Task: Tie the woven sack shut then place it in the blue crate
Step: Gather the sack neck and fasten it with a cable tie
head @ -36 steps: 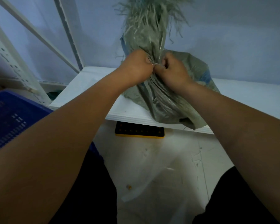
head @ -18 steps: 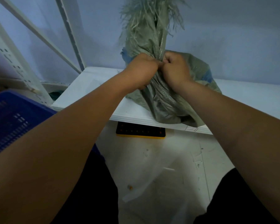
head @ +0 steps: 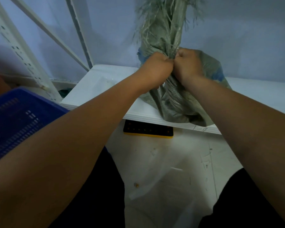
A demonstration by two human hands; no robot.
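A grey-green woven sack (head: pixel 176 102) stands on the front edge of a white shelf (head: pixel 95 89), its gathered neck rising to a frayed top. My left hand (head: pixel 156 66) and my right hand (head: pixel 189 63) are both fisted tight on the neck, knuckles touching, side by side. Whatever tie lies between the fingers is hidden. The blue crate (head: pixel 15 117) with slotted walls sits low at the left, partly behind my left forearm.
White perforated rack uprights (head: pixel 21 51) and diagonal braces rise at the left against a pale wall. A black and yellow block (head: pixel 148 130) lies on the floor under the shelf. Clear plastic sheeting (head: pixel 163 178) covers the floor between my knees.
Both hands have stayed clenched on the sack's neck and pressed closer together, and the neck looks drawn tighter. The sack has not left the shelf.
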